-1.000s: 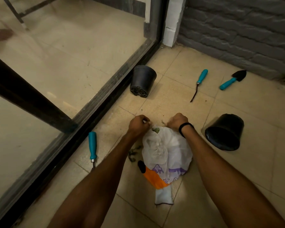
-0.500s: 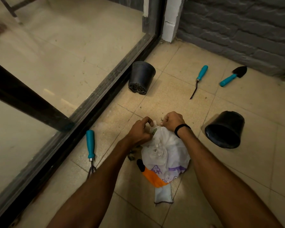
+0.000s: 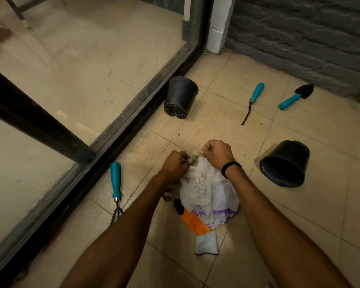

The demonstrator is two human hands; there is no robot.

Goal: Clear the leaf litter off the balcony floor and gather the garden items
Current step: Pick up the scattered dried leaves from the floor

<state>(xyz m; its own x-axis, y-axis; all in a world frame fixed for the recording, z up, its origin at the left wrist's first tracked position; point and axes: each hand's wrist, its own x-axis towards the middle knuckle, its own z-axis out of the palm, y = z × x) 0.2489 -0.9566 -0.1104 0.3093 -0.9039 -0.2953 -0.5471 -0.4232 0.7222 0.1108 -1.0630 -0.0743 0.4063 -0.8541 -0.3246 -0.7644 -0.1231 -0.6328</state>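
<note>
left hand (image 3: 176, 164) and right hand (image 3: 218, 153), fingers curled, grip the mouth of a white bag (image 3: 208, 192) on the floor (image 3: 220, 121); tipped pot (image 3: 285, 163), second pot (image 3: 180, 97), trowel (image 3: 295, 96), weeder (image 3: 256, 94) and hand rake (image 3: 115, 179) lie around.

You will find no readable words here: the purple print on the white plastic bag (image 3: 211, 213) is too crumpled and blurred to make out.

Both fists, left hand (image 3: 176, 164) and right hand (image 3: 217, 153), grip the white bag's (image 3: 208, 190) mouth on the tiled floor (image 3: 227, 96)
</note>
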